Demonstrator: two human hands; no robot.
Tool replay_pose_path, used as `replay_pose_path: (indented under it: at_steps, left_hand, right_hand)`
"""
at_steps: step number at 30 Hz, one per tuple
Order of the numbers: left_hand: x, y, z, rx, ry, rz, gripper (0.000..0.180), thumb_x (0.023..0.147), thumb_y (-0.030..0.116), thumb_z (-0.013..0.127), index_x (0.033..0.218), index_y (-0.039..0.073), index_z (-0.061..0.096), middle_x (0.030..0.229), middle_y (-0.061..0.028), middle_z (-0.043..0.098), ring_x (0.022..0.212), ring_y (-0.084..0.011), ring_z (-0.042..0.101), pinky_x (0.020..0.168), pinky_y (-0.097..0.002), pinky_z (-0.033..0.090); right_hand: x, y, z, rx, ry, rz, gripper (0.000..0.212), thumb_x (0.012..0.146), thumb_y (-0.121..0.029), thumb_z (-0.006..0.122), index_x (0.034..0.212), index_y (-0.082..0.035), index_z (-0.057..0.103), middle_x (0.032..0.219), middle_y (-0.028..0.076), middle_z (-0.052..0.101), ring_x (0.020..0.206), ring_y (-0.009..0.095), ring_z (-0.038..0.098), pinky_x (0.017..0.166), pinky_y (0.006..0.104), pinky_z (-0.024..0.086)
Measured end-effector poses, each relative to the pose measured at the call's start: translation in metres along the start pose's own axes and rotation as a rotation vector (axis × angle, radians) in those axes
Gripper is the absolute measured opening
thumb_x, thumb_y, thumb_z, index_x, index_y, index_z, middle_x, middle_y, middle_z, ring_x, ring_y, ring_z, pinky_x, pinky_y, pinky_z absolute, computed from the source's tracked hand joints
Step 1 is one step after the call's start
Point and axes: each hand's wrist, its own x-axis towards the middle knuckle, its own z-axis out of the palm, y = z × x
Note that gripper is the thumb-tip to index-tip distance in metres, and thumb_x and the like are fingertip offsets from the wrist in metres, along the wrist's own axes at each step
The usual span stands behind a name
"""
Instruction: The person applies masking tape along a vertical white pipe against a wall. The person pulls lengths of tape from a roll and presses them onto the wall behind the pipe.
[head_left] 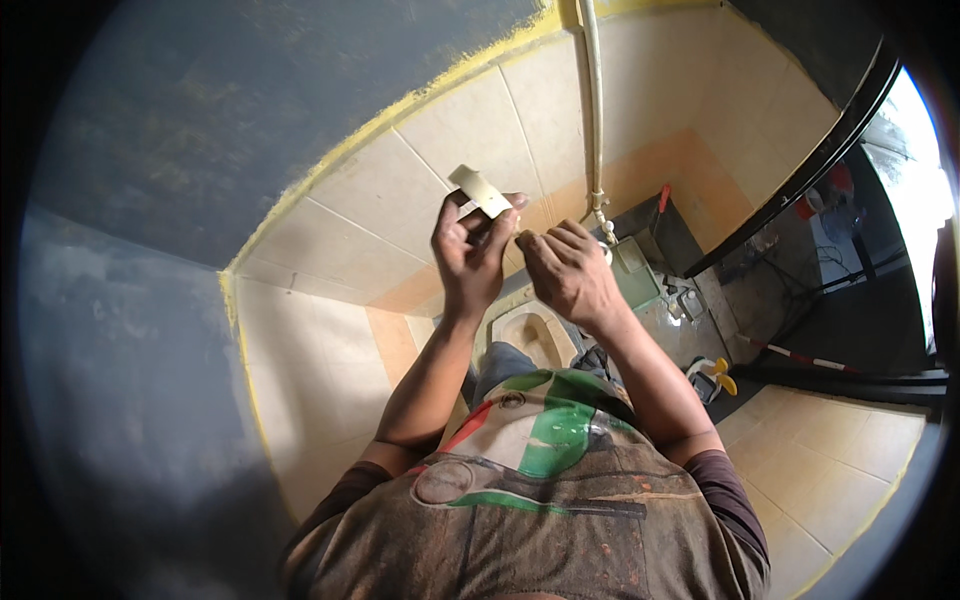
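Note:
In front of the tiled wall, my left hand [468, 250] grips a pale, cream-coloured curved strip [481, 190] between thumb and fingers. The strip's upper end sticks out above the fingertips. Close beside it, my right hand [570, 265] is closed, with thumb and forefinger pinched near the strip's lower end. Whatever lies in that pinch is too small or hidden to make out. Below both hands, a cream squat toilet [530, 336] is set in the floor.
A pale pipe [595, 110] runs down the wall to a tap behind my right hand. Right of it stand a green basin [634, 272] and a red-handled tool [664, 197]. A black door frame [790, 195] borders the right side; a yellow-and-white object [722, 378] lies low there.

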Motion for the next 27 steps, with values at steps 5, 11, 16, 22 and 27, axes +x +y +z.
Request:
replay_pose_path:
  at_steps: [5,11,16,22,27]
  left_hand:
    - [0.047,-0.082,-0.014,0.115,0.239,0.012,0.026,0.097,-0.002,0.067,0.120,-0.006,0.055,0.106,-0.0168,0.075,0.093,-0.0171,0.072,0.082,-0.0287,0.057]
    - [0.037,-0.022,-0.003,-0.068,-0.126,-0.172,0.027,0.099,0.002,0.063,0.125,-0.004,0.057,0.112,-0.0174,0.073,0.110,-0.0282,0.072,0.097,-0.0368,0.055]
    - [0.023,-0.033,0.017,-0.473,-0.104,-0.448,0.030,0.103,0.014,0.060,0.129,-0.001,0.057,0.123,-0.0212,0.069,0.122,-0.0356,0.066,0.106,-0.0450,0.050]
    - [-0.001,-0.055,0.028,-0.435,-0.254,-0.638,0.032,0.102,0.015,0.058,0.130,-0.001,0.057,0.122,-0.0201,0.069,0.118,-0.0332,0.069,0.104,-0.0429,0.053]
    - [-0.017,-0.082,0.009,-0.496,-0.157,-0.898,0.044,0.101,0.020,0.064,0.136,-0.004,0.054,0.132,-0.0129,0.062,0.121,-0.0265,0.062,0.107,-0.0431,0.051]
  right_hand:
    - [-0.055,-0.033,-0.011,0.114,-0.110,-0.125,0.036,0.075,-0.010,0.064,0.109,0.003,0.063,0.077,0.010,0.059,0.075,0.031,0.063,0.073,0.0421,0.052]
    - [-0.205,0.045,-0.003,0.206,-0.054,0.887,0.030,0.086,0.003,0.062,0.116,0.002,0.067,0.095,0.014,0.068,0.087,0.028,0.068,0.076,0.0395,0.055]
    - [-0.347,0.062,-0.032,0.261,0.310,1.430,0.052,0.092,0.007,0.057,0.143,-0.006,0.059,0.106,0.015,0.077,0.081,0.020,0.074,0.072,0.0319,0.057]
    - [-0.439,0.043,-0.015,-0.090,0.043,1.527,0.023,0.085,-0.003,0.071,0.108,-0.003,0.071,0.098,0.019,0.076,0.098,0.038,0.073,0.083,0.0414,0.056]
    - [-0.488,0.056,0.007,-0.300,0.099,1.383,0.025,0.084,-0.008,0.072,0.108,-0.008,0.079,0.130,0.030,0.063,0.105,0.042,0.070,0.089,0.0443,0.055]
